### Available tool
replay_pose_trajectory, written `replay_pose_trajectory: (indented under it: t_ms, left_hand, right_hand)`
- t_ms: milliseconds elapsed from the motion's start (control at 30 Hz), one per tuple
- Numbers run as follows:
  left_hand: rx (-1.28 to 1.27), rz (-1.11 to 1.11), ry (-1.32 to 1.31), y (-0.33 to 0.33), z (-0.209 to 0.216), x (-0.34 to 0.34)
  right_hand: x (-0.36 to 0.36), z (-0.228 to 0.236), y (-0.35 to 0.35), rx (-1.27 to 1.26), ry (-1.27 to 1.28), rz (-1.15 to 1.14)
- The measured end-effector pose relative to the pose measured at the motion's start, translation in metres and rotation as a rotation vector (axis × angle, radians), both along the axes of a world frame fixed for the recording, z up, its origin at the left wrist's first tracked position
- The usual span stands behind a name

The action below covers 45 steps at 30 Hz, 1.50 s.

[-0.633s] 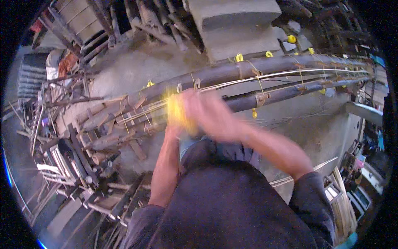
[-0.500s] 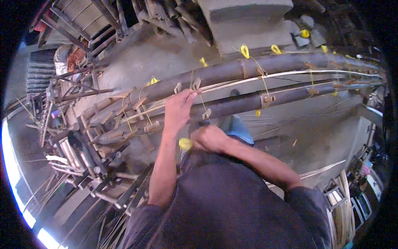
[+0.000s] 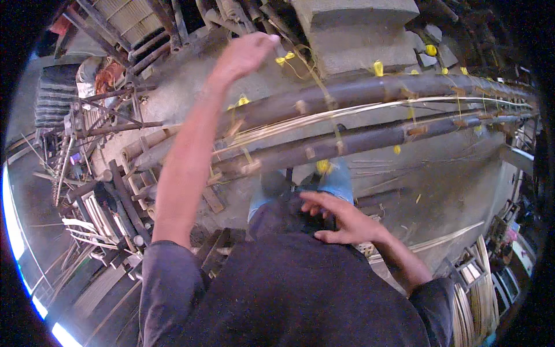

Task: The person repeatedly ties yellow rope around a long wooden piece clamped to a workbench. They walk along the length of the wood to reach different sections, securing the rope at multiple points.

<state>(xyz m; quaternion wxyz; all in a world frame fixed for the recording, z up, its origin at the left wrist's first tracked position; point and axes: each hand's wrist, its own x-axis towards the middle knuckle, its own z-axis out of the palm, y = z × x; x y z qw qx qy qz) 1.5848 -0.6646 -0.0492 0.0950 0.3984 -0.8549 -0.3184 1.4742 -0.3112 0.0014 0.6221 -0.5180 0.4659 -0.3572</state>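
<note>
Two long dark bamboo poles, the far pole (image 3: 358, 89) and the near pole (image 3: 370, 140), run side by side across my front. Thin pale strips (image 3: 300, 123) lie between them. Yellow cords with small wooden pegs (image 3: 416, 131) cross the pair at intervals. Beyond the far pole, my left hand (image 3: 245, 56) is raised, blurred, its fingers closed. A yellow cord bundle (image 3: 284, 59) is just by its fingertips; whether the hand holds it is unclear. My right hand (image 3: 344, 221) hovers before my torso, fingers apart and holding nothing. Another yellow bundle (image 3: 324, 166) hangs below the near pole.
A concrete block (image 3: 358, 43) stands beyond the poles, with a yellow ball (image 3: 431, 50) by some stones to its right. Wooden frames and stacked timber (image 3: 104, 199) crowd the left. Long pale strips (image 3: 462, 231) lie on the floor at right.
My left hand has left the poles and swung up and away, past the far pole. My right hand has opened and moved right, nearer my torso. Pegs and cords appear further right.
</note>
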Motion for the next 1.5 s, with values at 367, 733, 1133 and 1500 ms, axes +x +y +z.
replay_pose_trajectory:
  t_ms: [367,733,1133,1500]
  left_hand:
    - [-0.209,-0.091,0.032,0.156,-0.009,0.166]
    - [0.085,0.085,-0.003,0.151,0.011,0.141]
    - [0.463,0.209,0.497,0.124,0.068,0.134]
    - [-0.004,-0.178,-0.247,-0.023,-0.006,0.136]
  right_hand:
    - [0.101,0.141,-0.122,-0.211,0.988,0.089]
    - [0.102,-0.099,-0.269,-0.070,0.511,-0.383]
    - [0.168,-0.092,-0.083,-0.402,0.602,0.242]
    - [0.153,-0.037,-0.035,-0.154,0.308,0.110]
